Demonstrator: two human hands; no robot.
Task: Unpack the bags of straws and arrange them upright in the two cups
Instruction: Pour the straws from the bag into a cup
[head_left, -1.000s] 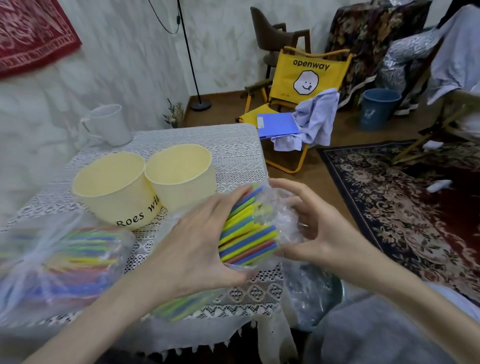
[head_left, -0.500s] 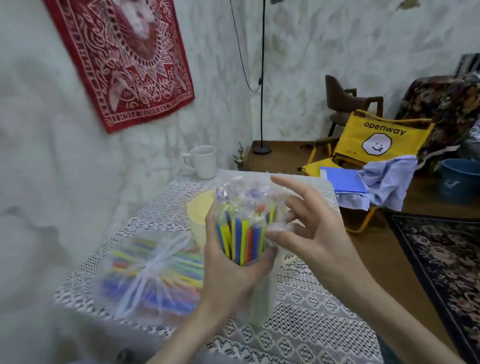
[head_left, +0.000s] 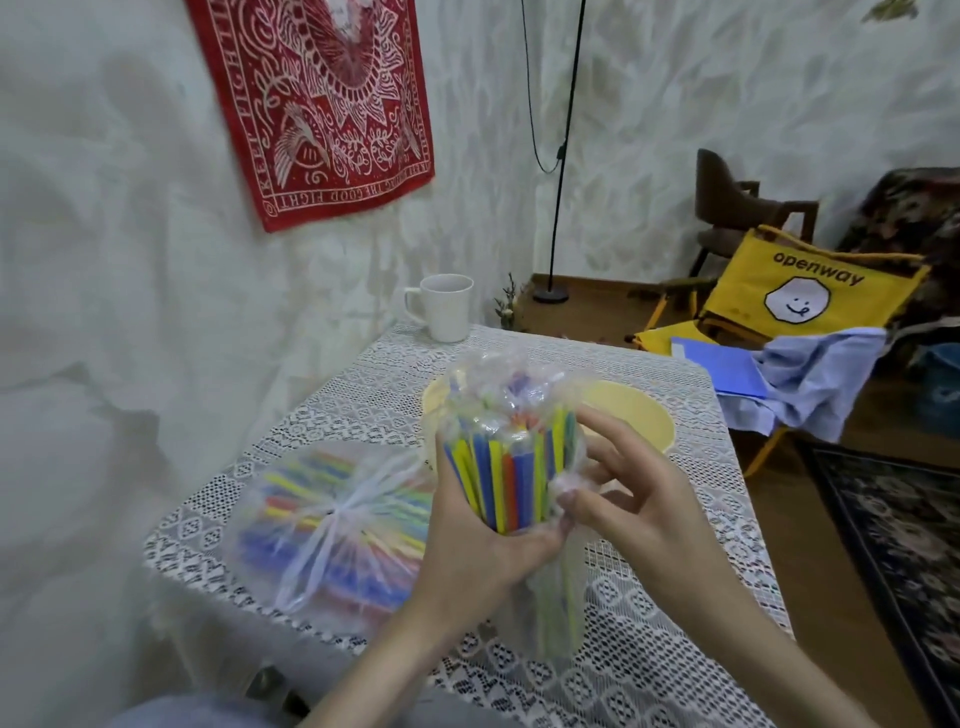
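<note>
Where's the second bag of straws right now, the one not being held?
In the head view, the tied bag of straws lies flat on the lace tablecloth, left of the left hand and nearer than the yellow cups.

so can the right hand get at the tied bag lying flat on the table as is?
Probably not directly. The right hand is pinching plastic of the upright bag of straws, which the left hand grips. That bundle and hand sit between it and the tied bag.
</note>
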